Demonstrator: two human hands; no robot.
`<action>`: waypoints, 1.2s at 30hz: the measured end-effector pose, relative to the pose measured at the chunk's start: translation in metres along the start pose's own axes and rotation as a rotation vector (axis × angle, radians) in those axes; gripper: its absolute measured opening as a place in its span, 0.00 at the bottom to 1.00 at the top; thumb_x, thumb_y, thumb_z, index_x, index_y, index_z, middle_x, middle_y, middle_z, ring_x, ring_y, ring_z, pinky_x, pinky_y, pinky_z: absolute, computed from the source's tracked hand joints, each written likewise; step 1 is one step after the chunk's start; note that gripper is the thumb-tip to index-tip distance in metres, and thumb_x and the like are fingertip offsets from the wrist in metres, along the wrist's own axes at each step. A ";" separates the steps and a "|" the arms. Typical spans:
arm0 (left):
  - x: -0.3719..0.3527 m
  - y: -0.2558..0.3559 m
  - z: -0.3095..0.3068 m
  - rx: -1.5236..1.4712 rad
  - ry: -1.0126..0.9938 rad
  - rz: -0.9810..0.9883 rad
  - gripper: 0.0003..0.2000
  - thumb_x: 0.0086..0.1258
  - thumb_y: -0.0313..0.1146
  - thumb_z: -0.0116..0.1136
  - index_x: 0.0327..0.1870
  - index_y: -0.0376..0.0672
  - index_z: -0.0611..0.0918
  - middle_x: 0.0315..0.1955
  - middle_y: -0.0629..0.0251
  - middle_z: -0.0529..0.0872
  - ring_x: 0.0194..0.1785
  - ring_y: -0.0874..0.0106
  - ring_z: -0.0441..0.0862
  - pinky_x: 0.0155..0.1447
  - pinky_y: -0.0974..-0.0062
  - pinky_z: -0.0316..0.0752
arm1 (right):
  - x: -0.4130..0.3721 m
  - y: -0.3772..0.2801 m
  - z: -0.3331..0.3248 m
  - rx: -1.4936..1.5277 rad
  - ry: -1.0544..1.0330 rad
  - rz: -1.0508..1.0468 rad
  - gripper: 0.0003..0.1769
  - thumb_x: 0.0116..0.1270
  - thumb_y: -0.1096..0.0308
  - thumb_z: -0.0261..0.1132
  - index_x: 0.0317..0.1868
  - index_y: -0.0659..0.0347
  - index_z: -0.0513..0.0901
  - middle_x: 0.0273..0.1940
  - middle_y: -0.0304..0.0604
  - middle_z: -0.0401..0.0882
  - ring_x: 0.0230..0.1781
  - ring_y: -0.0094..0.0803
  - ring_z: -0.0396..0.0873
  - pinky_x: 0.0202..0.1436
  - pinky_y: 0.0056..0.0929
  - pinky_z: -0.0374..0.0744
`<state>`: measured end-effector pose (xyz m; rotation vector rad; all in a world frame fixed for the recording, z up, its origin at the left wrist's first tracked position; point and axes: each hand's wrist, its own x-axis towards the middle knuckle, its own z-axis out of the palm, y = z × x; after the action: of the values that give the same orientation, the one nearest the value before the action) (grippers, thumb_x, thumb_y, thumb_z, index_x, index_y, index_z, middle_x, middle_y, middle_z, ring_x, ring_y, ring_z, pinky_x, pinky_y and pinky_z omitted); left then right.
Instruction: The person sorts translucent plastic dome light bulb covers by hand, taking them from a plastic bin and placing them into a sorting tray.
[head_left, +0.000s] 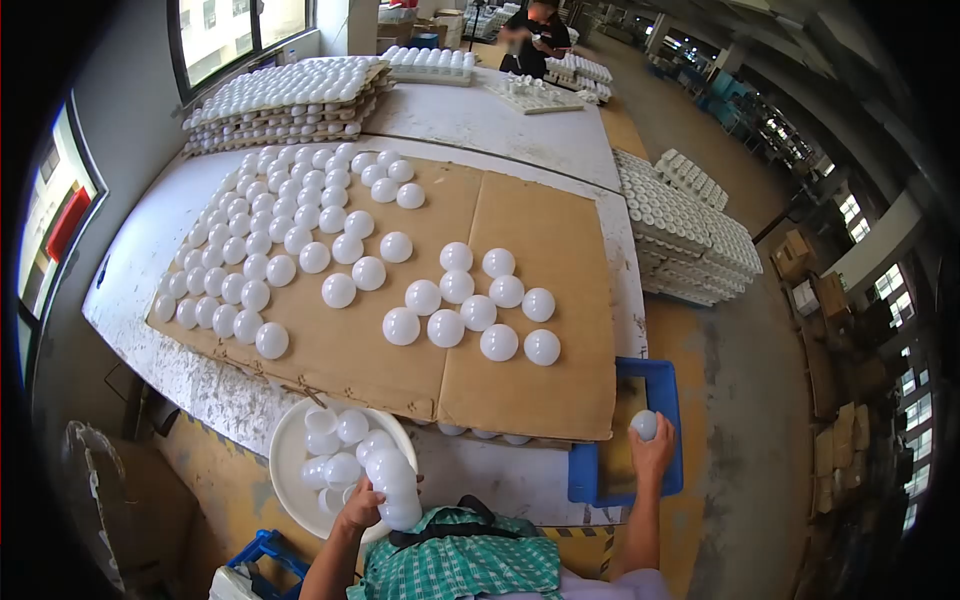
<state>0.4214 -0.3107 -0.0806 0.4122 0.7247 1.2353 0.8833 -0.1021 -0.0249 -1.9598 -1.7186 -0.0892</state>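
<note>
My left hand is closed round a stack of nested white bulb covers, held over the white bucket. More loose white covers lie inside that bucket, some with their open ends showing. My right hand grips a single white bulb cover above the blue bin. The bin's inside looks brownish; what it holds I cannot make out. Many white domes sit on the cardboard sheet, crowded at the left and looser near the middle.
Stacked trays of white domes stand at the table's far left. White tray stacks line its right side. Another person is at the far end. A large carton is at lower left, near a blue-framed stool.
</note>
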 end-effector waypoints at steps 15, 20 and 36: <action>0.019 -0.002 0.049 -0.071 -0.064 -0.008 0.41 0.49 0.42 0.69 0.64 0.38 0.64 0.60 0.43 0.73 0.57 0.52 0.78 0.55 0.53 0.78 | 0.038 -0.098 -0.008 0.309 -0.376 -0.340 0.39 0.47 0.57 0.77 0.60 0.59 0.74 0.55 0.48 0.74 0.55 0.46 0.76 0.53 0.41 0.79; 0.017 -0.014 0.045 -0.014 -0.012 0.042 0.39 0.49 0.43 0.68 0.63 0.38 0.65 0.58 0.41 0.74 0.53 0.51 0.80 0.52 0.54 0.79 | 0.052 -0.139 0.041 0.276 -0.466 -0.454 0.44 0.51 0.55 0.75 0.67 0.58 0.66 0.59 0.49 0.71 0.58 0.45 0.74 0.57 0.40 0.76; 0.060 -0.031 0.055 0.390 -0.060 -0.301 0.31 0.52 0.43 0.65 0.55 0.31 0.76 0.44 0.57 0.84 0.44 0.67 0.83 0.50 0.72 0.77 | -0.043 -0.176 0.004 0.925 -1.255 -0.778 0.39 0.60 0.46 0.69 0.65 0.59 0.71 0.57 0.47 0.73 0.55 0.38 0.73 0.60 0.33 0.71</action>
<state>0.4906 -0.2582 -0.0779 0.6325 0.9418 0.7944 0.7091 -0.1295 0.0151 -0.4745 -2.4067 1.6132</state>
